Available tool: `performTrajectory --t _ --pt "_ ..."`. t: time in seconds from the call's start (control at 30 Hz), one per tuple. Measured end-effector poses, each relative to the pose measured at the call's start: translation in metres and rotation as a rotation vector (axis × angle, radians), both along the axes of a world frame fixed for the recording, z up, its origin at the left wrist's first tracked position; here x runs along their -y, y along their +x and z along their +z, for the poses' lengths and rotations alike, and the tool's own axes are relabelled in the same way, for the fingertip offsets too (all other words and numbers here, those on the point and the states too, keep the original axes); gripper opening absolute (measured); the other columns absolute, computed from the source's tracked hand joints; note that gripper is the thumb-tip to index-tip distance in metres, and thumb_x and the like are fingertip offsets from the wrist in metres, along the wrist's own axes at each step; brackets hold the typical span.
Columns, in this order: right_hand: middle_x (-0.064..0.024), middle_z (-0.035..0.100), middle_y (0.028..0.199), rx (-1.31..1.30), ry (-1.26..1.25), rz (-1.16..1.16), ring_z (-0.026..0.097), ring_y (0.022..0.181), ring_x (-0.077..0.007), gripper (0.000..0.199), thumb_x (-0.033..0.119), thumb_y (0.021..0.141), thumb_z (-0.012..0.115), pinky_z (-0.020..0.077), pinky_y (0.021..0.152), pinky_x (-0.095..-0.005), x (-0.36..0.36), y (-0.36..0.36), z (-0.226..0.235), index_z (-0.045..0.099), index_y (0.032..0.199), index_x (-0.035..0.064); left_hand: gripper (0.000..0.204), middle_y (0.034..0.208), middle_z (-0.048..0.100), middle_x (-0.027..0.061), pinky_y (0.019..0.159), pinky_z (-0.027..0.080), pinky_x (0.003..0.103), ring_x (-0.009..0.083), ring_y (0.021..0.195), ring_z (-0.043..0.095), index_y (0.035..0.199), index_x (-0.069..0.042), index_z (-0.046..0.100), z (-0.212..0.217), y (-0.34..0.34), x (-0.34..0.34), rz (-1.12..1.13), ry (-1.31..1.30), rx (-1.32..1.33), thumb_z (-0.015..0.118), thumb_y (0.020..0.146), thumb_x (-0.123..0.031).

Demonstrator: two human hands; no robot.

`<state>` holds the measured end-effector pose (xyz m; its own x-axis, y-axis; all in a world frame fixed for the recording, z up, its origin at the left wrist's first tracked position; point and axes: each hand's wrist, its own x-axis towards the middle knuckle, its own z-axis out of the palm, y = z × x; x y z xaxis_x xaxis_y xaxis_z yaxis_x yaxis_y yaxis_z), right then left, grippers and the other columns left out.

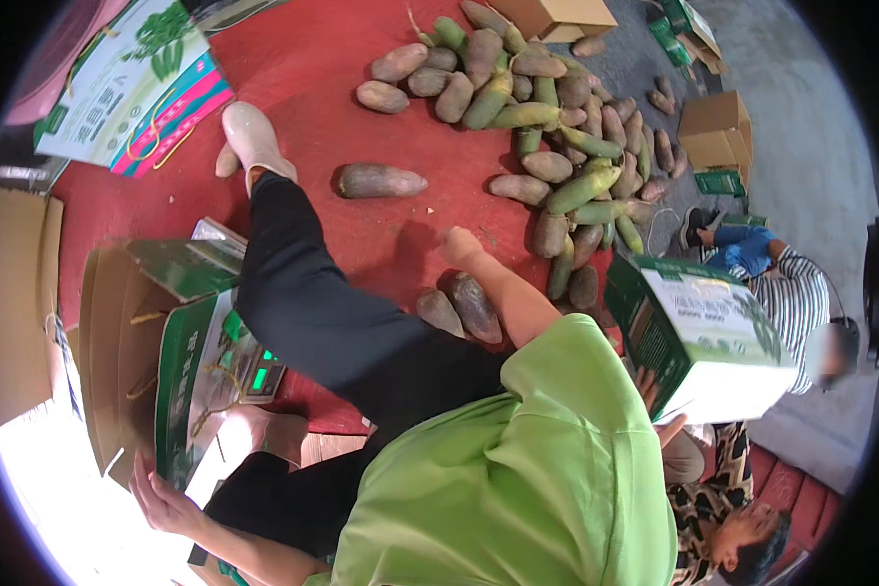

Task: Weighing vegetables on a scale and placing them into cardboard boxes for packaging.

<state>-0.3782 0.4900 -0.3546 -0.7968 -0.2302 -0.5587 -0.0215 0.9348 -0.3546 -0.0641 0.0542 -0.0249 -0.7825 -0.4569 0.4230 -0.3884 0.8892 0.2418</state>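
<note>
My left hand point(166, 500) is at the lower edge of an upright open carton point(171, 381) with a green printed side, fingers apart and touching or very near it. Beside that carton, a scale with a lit green display point(262, 379) is partly hidden. My right hand point(462, 246) hangs over the red mat point(313, 59); its fingers are foreshortened and too small to make out. The nearest things to it are a single purplish radish-like root point(381, 182) and a pair of dark roots point(475, 308) on the mat.
A large heap of green and purplish roots point(581, 186) spreads over the mat's right. At right, another person's hands point(659, 410) hold a green-and-white carton point(713, 337). A person in a striped top point(791, 298) sits beyond. Brown cartons point(715, 132) and a printed box point(132, 88) stand around.
</note>
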Motion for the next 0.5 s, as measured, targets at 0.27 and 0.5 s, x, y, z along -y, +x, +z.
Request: performTrajectory --t 0.27,0.5 --pt "-0.0191 0.066 0.093 -0.174 -0.188 -0.171 0.063 0.091 -0.0355 0.029 0.018 0.073 0.066 0.0492 0.083 -0.0437 0.041 -0.030 -0.005 0.066 0.101 0.0086 0.046 0.089 0.064 0.0159 0.064 0.052 0.034 0.0269 0.079 0.064 0.109 0.004 0.063 -0.008 0.001 0.005 0.085 -0.037 0.007 0.037 0.101 -0.032" --pt "-0.0097 0.046 0.134 -0.287 -0.016 -0.071 0.043 0.123 -0.0325 0.066 0.018 0.070 0.073 0.0436 0.098 -0.0418 0.106 -0.068 0.012 0.045 0.130 0.0133 0.044 0.089 0.063 0.0165 0.066 0.053 0.035 0.0265 0.080 0.063 0.110 0.004 0.063 -0.006 0.000 0.000 0.122 -0.008 0.024 0.037 0.101 -0.031"
